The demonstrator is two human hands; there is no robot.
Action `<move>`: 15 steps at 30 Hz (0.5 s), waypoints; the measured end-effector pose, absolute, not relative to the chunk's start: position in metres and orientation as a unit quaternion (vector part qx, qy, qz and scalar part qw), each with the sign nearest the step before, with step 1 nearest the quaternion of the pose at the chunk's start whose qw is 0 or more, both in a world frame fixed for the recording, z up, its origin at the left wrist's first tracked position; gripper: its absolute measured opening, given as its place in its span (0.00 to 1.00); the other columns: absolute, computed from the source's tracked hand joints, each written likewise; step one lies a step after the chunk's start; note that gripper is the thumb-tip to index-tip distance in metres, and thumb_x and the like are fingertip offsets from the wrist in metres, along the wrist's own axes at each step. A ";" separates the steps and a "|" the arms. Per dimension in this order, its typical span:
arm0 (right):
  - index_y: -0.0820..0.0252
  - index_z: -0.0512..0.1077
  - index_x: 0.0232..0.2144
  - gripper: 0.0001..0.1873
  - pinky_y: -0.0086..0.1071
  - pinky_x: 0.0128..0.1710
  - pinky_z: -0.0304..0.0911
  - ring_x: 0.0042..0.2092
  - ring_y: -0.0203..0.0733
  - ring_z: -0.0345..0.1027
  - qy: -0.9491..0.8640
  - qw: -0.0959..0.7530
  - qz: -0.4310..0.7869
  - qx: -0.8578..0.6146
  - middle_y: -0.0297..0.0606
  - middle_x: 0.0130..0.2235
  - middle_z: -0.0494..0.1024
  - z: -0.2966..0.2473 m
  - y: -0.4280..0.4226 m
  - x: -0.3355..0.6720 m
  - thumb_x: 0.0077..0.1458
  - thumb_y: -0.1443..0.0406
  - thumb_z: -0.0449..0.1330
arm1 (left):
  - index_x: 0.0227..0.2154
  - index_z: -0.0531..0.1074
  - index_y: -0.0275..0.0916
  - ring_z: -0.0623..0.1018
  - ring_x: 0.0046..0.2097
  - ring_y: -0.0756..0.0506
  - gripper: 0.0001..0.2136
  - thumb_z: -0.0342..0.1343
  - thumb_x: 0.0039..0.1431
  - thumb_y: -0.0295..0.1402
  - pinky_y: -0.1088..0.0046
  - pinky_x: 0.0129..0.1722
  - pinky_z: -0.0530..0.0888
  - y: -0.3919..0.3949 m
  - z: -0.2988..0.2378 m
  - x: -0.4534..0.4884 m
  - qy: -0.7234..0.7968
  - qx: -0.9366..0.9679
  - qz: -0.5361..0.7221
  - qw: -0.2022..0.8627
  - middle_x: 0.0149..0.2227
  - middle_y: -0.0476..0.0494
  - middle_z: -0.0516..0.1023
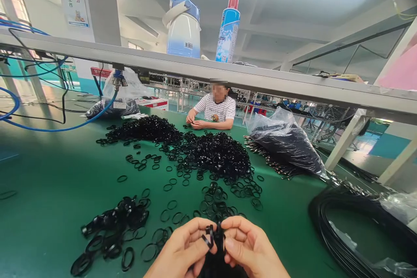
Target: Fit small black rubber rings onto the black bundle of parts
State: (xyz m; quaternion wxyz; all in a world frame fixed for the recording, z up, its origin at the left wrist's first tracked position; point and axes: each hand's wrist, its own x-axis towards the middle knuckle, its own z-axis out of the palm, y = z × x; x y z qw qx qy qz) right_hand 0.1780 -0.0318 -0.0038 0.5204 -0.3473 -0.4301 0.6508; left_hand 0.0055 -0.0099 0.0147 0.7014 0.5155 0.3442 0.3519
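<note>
My left hand (pixel 182 249) and my right hand (pixel 250 247) meet at the bottom middle, fingers pinched together on a small black part with a rubber ring (pixel 213 236) around it. Both hands grip it from either side. Just beyond them, loose black rubber rings (pixel 169 213) lie scattered on the green table (pixel 55 182). A cluster of finished black pieces (pixel 114 226) lies to the left of my left hand. A big heap of black rings (pixel 215 154) sits in the table's middle.
A person in a striped shirt (pixel 215 110) works at the far side. A clear bag of black parts (pixel 286 143) lies right, coiled black cable (pixel 352 234) at the near right. Blue hose (pixel 58 129) runs left. A jug (pixel 183 26) and spray can (pixel 228 30) stand on the overhead shelf.
</note>
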 end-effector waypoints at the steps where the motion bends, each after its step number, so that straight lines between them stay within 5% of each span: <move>1: 0.63 0.71 0.38 0.22 0.23 0.24 0.55 0.25 0.29 0.66 -0.449 0.511 0.643 -0.351 0.32 0.26 0.73 -0.003 -0.032 0.178 0.42 0.58 0.70 | 0.33 0.69 0.40 0.58 0.17 0.58 0.14 0.60 0.48 0.44 0.84 0.12 0.46 -0.011 0.014 0.006 0.338 0.517 0.348 0.705 0.27 0.50 0.73; 9: 0.61 0.68 0.45 0.23 0.27 0.26 0.57 0.24 0.32 0.62 -0.508 0.491 0.537 -0.461 0.26 0.23 0.67 0.004 -0.034 0.179 0.47 0.60 0.66 | 0.27 0.72 0.36 0.58 0.14 0.58 0.18 0.61 0.46 0.49 0.81 0.13 0.47 -0.001 0.005 0.001 0.362 0.532 0.330 0.691 0.22 0.49 0.75; 15: 0.61 0.74 0.36 0.15 0.29 0.25 0.58 0.26 0.40 0.68 -0.588 0.456 0.433 -0.509 0.37 0.24 0.76 -0.001 -0.037 0.165 0.48 0.58 0.62 | 0.30 0.75 0.36 0.54 0.14 0.57 0.16 0.53 0.57 0.45 0.80 0.16 0.47 -0.009 0.006 0.004 0.366 0.593 0.313 0.645 0.14 0.56 0.67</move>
